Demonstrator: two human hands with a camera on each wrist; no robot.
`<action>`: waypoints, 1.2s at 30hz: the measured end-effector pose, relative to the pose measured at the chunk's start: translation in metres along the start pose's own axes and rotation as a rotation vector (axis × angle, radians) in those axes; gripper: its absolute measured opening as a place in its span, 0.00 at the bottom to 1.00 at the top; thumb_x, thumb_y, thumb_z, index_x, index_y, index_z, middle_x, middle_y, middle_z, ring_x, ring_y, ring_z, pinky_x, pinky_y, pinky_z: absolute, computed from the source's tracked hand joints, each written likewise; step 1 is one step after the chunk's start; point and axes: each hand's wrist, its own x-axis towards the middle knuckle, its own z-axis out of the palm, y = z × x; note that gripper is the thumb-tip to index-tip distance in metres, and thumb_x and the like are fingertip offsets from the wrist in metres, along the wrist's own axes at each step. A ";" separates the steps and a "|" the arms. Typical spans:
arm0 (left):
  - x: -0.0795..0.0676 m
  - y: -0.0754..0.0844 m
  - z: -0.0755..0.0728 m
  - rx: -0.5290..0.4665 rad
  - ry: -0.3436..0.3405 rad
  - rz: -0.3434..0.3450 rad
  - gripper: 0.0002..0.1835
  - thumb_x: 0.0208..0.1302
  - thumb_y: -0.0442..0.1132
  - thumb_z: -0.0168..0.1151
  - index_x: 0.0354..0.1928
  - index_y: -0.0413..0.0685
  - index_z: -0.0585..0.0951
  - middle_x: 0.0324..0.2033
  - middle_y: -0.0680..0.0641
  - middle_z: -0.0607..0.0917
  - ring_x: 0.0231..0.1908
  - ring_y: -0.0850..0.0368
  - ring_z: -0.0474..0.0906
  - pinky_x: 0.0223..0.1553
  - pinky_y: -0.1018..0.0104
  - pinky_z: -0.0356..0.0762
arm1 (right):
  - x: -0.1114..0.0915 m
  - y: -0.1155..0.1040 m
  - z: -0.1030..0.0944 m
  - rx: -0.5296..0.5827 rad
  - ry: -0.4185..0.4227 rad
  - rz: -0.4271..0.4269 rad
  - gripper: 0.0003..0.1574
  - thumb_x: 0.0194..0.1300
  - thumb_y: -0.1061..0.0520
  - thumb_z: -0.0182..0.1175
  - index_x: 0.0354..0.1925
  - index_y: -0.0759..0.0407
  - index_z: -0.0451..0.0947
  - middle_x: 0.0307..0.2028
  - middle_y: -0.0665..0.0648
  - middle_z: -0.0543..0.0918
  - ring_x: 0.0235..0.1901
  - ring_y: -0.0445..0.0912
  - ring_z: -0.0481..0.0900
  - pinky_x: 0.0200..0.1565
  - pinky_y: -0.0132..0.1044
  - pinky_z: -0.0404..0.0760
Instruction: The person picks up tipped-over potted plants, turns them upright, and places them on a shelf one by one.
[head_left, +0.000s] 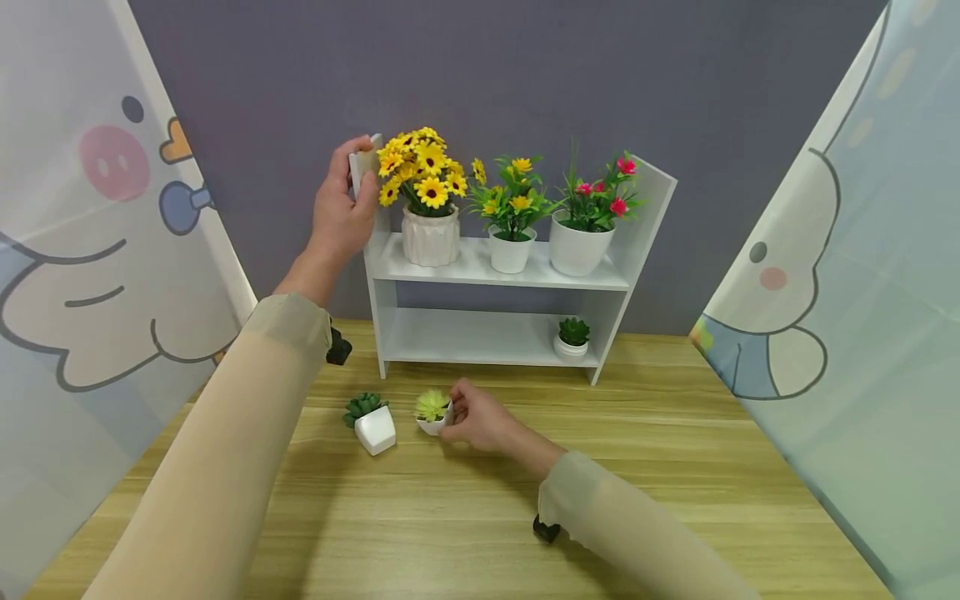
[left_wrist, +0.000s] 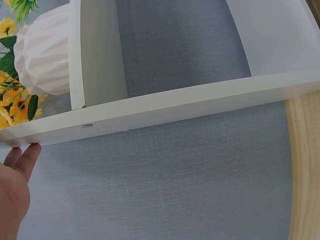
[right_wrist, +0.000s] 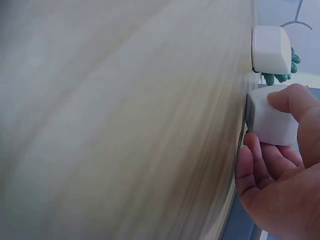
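My left hand (head_left: 341, 208) holds the top of the left side panel (head_left: 357, 162) of a white two-tier shelf (head_left: 480, 333), its thumb on the inner side. In the left wrist view, fingertips (left_wrist: 31, 152) touch the panel's outer face. Below the shelf, my right hand (head_left: 483, 417) grips a small white pot with a light green succulent (head_left: 432, 408). The right wrist view shows the thumb and fingers on either side of that pot (right_wrist: 274, 117); its plant is hidden there. Left of it, a dark green succulent in a white pot (head_left: 375, 429) lies tipped on the table.
On the upper tier stand a pot of yellow sunflowers (head_left: 431, 237), a pot with smaller yellow flowers (head_left: 512, 250) and a pot with pink flowers (head_left: 581, 246). A small succulent pot (head_left: 572, 346) sits at the lower tier's right end. The wooden table (head_left: 420, 533) meets printed cloth side walls (head_left: 862, 250).
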 end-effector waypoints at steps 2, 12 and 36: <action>-0.001 0.000 0.000 0.001 -0.001 -0.004 0.27 0.86 0.50 0.45 0.82 0.63 0.65 0.77 0.44 0.74 0.56 0.46 0.76 0.51 0.59 0.74 | -0.001 0.001 -0.001 0.006 -0.009 0.004 0.29 0.63 0.64 0.76 0.57 0.60 0.73 0.53 0.61 0.87 0.46 0.45 0.84 0.51 0.38 0.86; 0.000 0.000 0.000 0.000 -0.011 -0.003 0.28 0.86 0.51 0.45 0.82 0.62 0.64 0.76 0.43 0.74 0.57 0.47 0.76 0.53 0.56 0.76 | -0.003 0.009 -0.008 0.065 -0.009 -0.005 0.30 0.61 0.67 0.75 0.58 0.64 0.72 0.53 0.63 0.85 0.47 0.46 0.84 0.53 0.39 0.86; -0.001 0.000 -0.001 0.015 -0.016 -0.014 0.28 0.86 0.52 0.45 0.83 0.64 0.63 0.76 0.42 0.73 0.60 0.46 0.76 0.59 0.49 0.78 | -0.004 0.017 -0.016 0.140 -0.039 0.060 0.42 0.64 0.64 0.75 0.72 0.67 0.70 0.62 0.64 0.79 0.51 0.47 0.81 0.43 0.35 0.82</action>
